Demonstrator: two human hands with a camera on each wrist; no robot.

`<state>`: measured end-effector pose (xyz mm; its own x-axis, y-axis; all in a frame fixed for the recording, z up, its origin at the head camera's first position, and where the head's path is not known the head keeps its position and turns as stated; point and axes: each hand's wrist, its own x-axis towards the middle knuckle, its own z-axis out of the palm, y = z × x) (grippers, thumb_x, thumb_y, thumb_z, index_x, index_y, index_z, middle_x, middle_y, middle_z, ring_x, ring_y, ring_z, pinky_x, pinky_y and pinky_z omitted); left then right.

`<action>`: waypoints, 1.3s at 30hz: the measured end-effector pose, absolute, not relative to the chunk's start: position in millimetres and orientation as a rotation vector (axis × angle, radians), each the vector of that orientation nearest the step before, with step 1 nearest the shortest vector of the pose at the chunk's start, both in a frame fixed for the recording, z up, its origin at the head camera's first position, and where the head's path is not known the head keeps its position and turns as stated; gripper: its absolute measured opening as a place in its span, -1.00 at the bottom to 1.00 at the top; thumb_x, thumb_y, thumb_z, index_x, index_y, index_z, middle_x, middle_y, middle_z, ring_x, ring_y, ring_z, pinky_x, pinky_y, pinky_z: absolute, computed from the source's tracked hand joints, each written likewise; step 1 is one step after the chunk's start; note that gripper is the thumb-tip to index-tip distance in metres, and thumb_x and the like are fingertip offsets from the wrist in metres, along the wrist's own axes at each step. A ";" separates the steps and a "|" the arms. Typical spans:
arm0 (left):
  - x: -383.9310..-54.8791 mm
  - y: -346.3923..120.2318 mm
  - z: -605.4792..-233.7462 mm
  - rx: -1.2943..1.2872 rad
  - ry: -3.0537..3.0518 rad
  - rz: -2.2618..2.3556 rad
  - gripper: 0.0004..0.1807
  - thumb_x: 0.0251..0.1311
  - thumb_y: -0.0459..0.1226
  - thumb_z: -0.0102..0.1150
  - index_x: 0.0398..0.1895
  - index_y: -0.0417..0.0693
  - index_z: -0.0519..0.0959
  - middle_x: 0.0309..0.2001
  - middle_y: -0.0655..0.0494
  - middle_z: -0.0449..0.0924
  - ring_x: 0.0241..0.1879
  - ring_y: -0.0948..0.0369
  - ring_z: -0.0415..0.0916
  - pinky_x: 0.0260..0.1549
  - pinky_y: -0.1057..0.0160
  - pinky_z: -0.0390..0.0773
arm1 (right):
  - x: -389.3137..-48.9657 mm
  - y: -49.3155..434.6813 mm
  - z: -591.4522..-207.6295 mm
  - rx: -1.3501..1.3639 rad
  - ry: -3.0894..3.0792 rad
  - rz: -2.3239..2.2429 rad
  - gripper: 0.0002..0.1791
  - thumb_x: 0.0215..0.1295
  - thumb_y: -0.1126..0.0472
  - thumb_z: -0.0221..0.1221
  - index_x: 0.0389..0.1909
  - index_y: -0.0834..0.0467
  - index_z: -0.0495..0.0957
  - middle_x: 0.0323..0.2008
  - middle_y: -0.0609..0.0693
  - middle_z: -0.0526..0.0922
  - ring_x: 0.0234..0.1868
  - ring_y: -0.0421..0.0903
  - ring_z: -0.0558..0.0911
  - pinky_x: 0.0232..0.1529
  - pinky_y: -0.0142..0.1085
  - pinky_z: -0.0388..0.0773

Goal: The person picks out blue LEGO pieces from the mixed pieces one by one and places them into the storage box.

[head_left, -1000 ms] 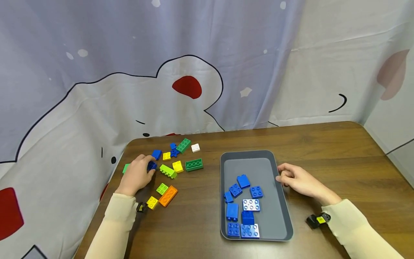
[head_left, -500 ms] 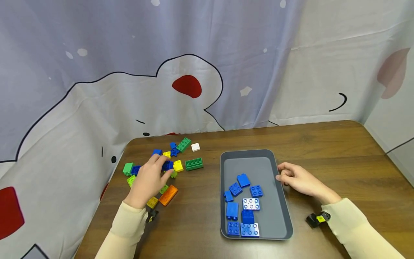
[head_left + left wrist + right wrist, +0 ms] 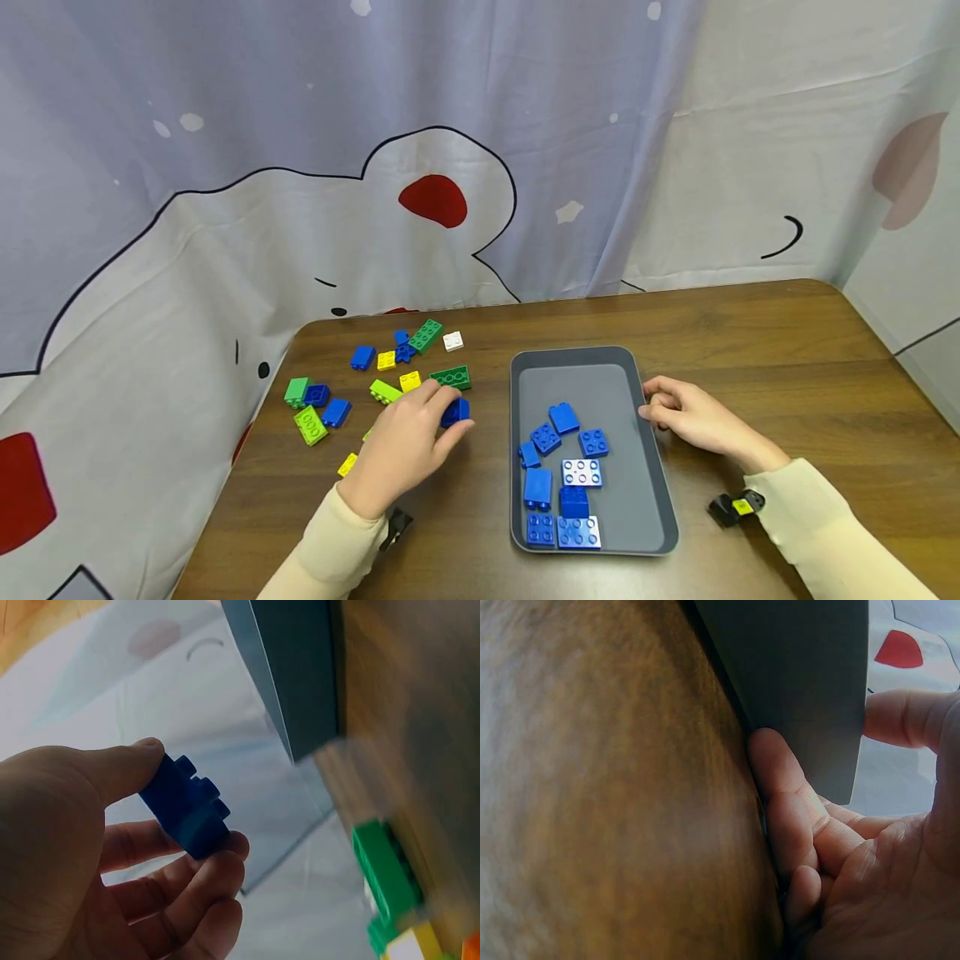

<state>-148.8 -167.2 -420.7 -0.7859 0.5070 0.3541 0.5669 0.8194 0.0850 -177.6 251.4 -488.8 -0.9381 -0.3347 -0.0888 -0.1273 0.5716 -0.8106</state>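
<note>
Between its thumb and fingers my left hand (image 3: 401, 437) pinches a blue building brick (image 3: 457, 412), held over the table left of the grey tray (image 3: 633, 500). Studs show along one side of that brick (image 3: 187, 814) in the left wrist view. My right hand (image 3: 701, 423) holds the tray's right side: in the right wrist view the thumb meets the rim and curled fingers (image 3: 776, 761) lie against the outer wall. Several blue bricks (image 3: 537, 489) lie in the tray's left and front part.
Left of the tray are loose bricks: dark green (image 3: 426, 336), white (image 3: 453, 341), yellow (image 3: 386, 361), lime (image 3: 311, 425) and blue (image 3: 337, 412). My left hand hides some of them. A patterned curtain (image 3: 570, 167) hangs behind the table (image 3: 750, 333).
My left hand has moved right from the loose bricks towards the tray, carrying the blue brick. My right hand and the tray have stayed in place.
</note>
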 end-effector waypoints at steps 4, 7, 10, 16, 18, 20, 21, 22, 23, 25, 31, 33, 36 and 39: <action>-143.1 -149.4 -425.2 -0.863 -2.713 -0.247 -0.59 0.32 0.11 0.32 -0.03 0.01 0.65 -0.21 0.15 0.66 -0.33 0.27 0.59 -0.27 0.24 0.72 | -177.7 251.9 -489.8 -0.387 2.571 -1.306 -0.57 0.43 0.15 0.20 0.15 0.36 0.48 -0.56 -0.12 0.46 -0.51 -0.27 0.43 -0.43 -0.37 0.31; -141.1 -136.5 -428.4 -0.911 -2.725 -0.218 -0.58 0.33 0.15 0.29 -0.06 0.02 0.65 -0.22 0.15 0.67 -0.31 0.25 0.61 -0.25 0.23 0.73 | -178.1 252.5 -491.2 -0.389 2.571 -1.310 -0.58 0.43 0.15 0.20 0.15 0.36 0.48 -0.56 -0.13 0.46 -0.52 -0.27 0.42 -0.43 -0.37 0.31; -140.0 -124.4 -431.1 -0.962 -2.725 -0.179 -0.55 0.34 0.18 0.26 -0.07 0.02 0.66 -0.23 0.15 0.69 -0.32 0.24 0.61 -0.25 0.23 0.73 | -178.6 253.0 -492.4 -0.388 2.572 -1.310 -0.57 0.43 0.15 0.20 0.15 0.36 0.48 -0.56 -0.13 0.46 -0.52 -0.27 0.42 -0.44 -0.37 0.31; -139.8 -101.8 -437.3 -1.076 -2.673 -0.113 -0.55 0.34 0.19 0.24 -0.09 0.02 0.67 -0.23 0.16 0.70 -0.35 0.25 0.61 -0.24 0.24 0.72 | -178.6 252.8 -491.9 -0.387 2.573 -1.306 -0.56 0.43 0.14 0.20 0.16 0.37 0.48 -0.56 -0.11 0.48 -0.52 -0.27 0.43 -0.43 -0.37 0.32; -139.6 -94.7 -439.3 -1.109 -2.649 -0.082 -0.55 0.35 0.20 0.22 -0.09 0.04 0.68 -0.25 0.18 0.70 -0.36 0.27 0.59 -0.24 0.26 0.71 | -178.6 252.5 -491.2 -0.390 2.573 -1.305 -0.57 0.43 0.14 0.20 0.15 0.37 0.48 -0.56 -0.10 0.48 -0.52 -0.27 0.43 -0.44 -0.37 0.33; -139.2 -88.3 -440.9 -1.134 -2.629 -0.053 -0.55 0.35 0.21 0.21 -0.11 0.06 0.68 -0.27 0.20 0.68 -0.39 0.29 0.57 -0.27 0.29 0.70 | -178.7 252.3 -490.7 -0.394 2.572 -1.305 -0.57 0.44 0.14 0.20 0.15 0.37 0.48 -0.56 -0.09 0.48 -0.52 -0.27 0.43 -0.44 -0.37 0.33; -138.9 -85.3 -441.5 -1.145 -2.618 -0.043 -0.55 0.35 0.22 0.21 -0.12 0.06 0.68 -0.30 0.21 0.67 -0.40 0.30 0.55 -0.30 0.30 0.68 | -178.7 252.2 -490.4 -0.395 2.572 -1.306 -0.57 0.44 0.14 0.20 0.15 0.37 0.48 -0.56 -0.08 0.48 -0.52 -0.27 0.43 -0.44 -0.37 0.33; -138.7 -82.5 -442.1 -1.154 -2.609 -0.030 -0.55 0.35 0.22 0.20 -0.12 0.07 0.67 -0.32 0.23 0.64 -0.42 0.30 0.53 -0.33 0.32 0.66 | -178.8 252.2 -490.4 -0.397 2.572 -1.304 -0.57 0.44 0.14 0.20 0.15 0.37 0.48 -0.56 -0.08 0.49 -0.52 -0.27 0.43 -0.44 -0.37 0.33; -138.4 -80.1 -442.8 -1.162 -2.600 -0.017 -0.55 0.35 0.23 0.19 -0.13 0.07 0.67 -0.34 0.23 0.63 -0.43 0.31 0.52 -0.34 0.32 0.65 | -178.9 252.1 -490.3 -0.397 2.573 -1.303 -0.57 0.44 0.14 0.20 0.15 0.37 0.48 -0.56 -0.08 0.49 -0.52 -0.27 0.43 -0.43 -0.37 0.33; -137.5 -76.3 -444.1 -1.180 -2.590 -0.001 -0.54 0.36 0.24 0.18 -0.12 0.08 0.67 -0.35 0.24 0.61 -0.44 0.30 0.51 -0.39 0.32 0.61 | -178.9 252.0 -490.2 -0.397 2.574 -1.302 -0.57 0.44 0.14 0.20 0.15 0.37 0.48 -0.56 -0.08 0.49 -0.51 -0.27 0.44 -0.42 -0.37 0.33; -133.5 -75.6 -447.9 -1.191 -2.651 -0.022 -0.23 0.29 0.41 0.06 0.30 0.10 0.60 0.12 0.15 0.70 -0.04 0.19 0.70 0.02 0.15 0.70 | -179.4 251.3 -490.5 -0.408 2.566 -1.314 -0.55 0.45 0.13 0.19 0.17 0.37 0.47 -0.56 -0.10 0.49 -0.51 -0.27 0.44 -0.42 -0.38 0.33; -132.9 -79.2 -448.3 -1.172 -2.687 -0.049 -0.15 0.25 0.45 0.04 0.40 0.12 0.52 0.25 0.12 0.63 0.09 0.14 0.67 0.13 0.06 0.67 | -179.4 251.4 -490.7 -0.416 2.568 -1.313 -0.55 0.45 0.13 0.19 0.17 0.37 0.47 -0.56 -0.11 0.49 -0.51 -0.27 0.44 -0.43 -0.38 0.33; -133.1 -87.3 -448.2 -1.137 -2.726 -0.086 -0.12 0.23 0.45 0.08 0.44 0.13 0.47 0.34 0.09 0.56 0.16 0.10 0.64 0.16 -0.01 0.66 | -179.1 252.1 -490.9 -0.413 2.574 -1.307 -0.55 0.45 0.12 0.19 0.17 0.37 0.48 -0.55 -0.12 0.50 -0.51 -0.27 0.44 -0.42 -0.38 0.34; -134.1 -97.8 -447.0 -1.092 -2.752 -0.111 -0.13 0.23 0.43 0.12 0.45 0.14 0.45 0.37 0.08 0.53 0.19 0.08 0.62 0.16 -0.05 0.65 | -179.2 252.4 -491.7 -0.410 2.574 -1.310 -0.56 0.45 0.13 0.19 0.16 0.36 0.48 -0.55 -0.12 0.49 -0.51 -0.27 0.44 -0.43 -0.37 0.34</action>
<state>-134.1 -97.8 -447.0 -0.7145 0.6725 0.1930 0.6858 0.7277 0.0030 -179.2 252.4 -491.7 -0.9358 -0.3451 -0.0718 -0.1452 0.5629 -0.8137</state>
